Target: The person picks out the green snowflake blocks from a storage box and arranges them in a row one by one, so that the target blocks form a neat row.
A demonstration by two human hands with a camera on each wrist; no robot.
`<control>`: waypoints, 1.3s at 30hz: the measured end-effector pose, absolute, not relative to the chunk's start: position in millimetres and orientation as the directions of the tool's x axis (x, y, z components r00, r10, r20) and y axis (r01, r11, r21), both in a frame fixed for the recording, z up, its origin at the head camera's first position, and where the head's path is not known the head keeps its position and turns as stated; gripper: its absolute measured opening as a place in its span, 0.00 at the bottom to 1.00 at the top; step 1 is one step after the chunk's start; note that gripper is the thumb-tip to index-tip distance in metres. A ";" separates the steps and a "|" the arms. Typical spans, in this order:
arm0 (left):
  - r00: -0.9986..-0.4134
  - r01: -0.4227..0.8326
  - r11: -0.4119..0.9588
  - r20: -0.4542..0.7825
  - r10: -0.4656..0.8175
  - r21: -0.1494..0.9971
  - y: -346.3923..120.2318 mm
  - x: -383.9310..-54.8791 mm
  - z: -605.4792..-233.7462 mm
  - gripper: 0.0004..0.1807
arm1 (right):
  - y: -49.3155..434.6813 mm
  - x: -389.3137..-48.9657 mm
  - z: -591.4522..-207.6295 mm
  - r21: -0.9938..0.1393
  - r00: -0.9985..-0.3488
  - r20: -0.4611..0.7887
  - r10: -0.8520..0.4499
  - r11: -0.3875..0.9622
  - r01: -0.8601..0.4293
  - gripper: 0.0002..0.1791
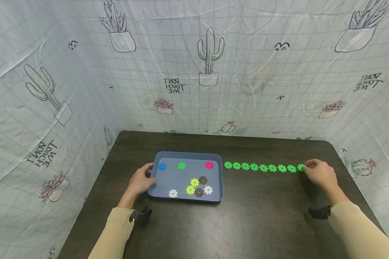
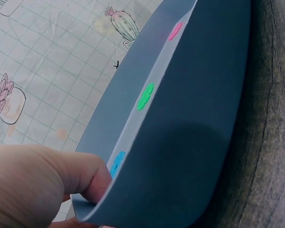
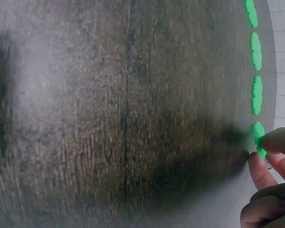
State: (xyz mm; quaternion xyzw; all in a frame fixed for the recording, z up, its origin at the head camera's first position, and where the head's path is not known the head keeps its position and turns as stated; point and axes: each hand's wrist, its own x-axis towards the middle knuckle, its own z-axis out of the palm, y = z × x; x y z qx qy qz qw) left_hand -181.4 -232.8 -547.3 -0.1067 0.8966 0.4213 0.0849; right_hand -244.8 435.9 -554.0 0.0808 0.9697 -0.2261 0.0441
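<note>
A blue-grey tray (image 1: 165, 181) lies left of centre on the table in the head view. My left hand (image 1: 140, 182) grips its left wall, thumb over the rim and fingers round the outside. To the right of the tray runs a straight row of several green notched discs (image 1: 263, 168), shaped like snowflakes. At the far right end of that row, my right hand (image 1: 320, 174) pinches the last green disc (image 3: 258, 133) between thumb and fingertips, close over the tabletop. Fingertips partly cover this disc.
Inside the tray are a blue disc (image 1: 162, 166), a green disc (image 1: 181, 165), a pink disc (image 1: 209, 165), and yellow (image 1: 194, 182), brown (image 1: 199, 192) and white discs (image 1: 208, 190). A printed cloth (image 1: 246, 90) hangs behind the dark wooden table (image 1: 246, 226).
</note>
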 end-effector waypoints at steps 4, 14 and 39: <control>-0.963 -0.263 0.621 -0.241 -0.121 0.738 -232.4 -181.4 -547.3 0.39 | 435.2 -244.7 -554.5 -0.431 -0.981 -0.140 0.132 0.884 0.181 0.22; -0.963 -0.259 0.618 -0.244 -0.111 0.742 -231.4 -181.8 -548.1 0.39 | 433.7 -243.8 -550.2 -0.436 -0.982 -0.136 0.129 0.883 0.176 0.25; -0.965 -0.255 0.622 -0.235 -0.116 0.741 -232.1 -179.5 -548.1 0.39 | 370.6 -260.0 -526.9 -0.437 -0.990 -0.125 -0.065 0.900 -0.004 0.26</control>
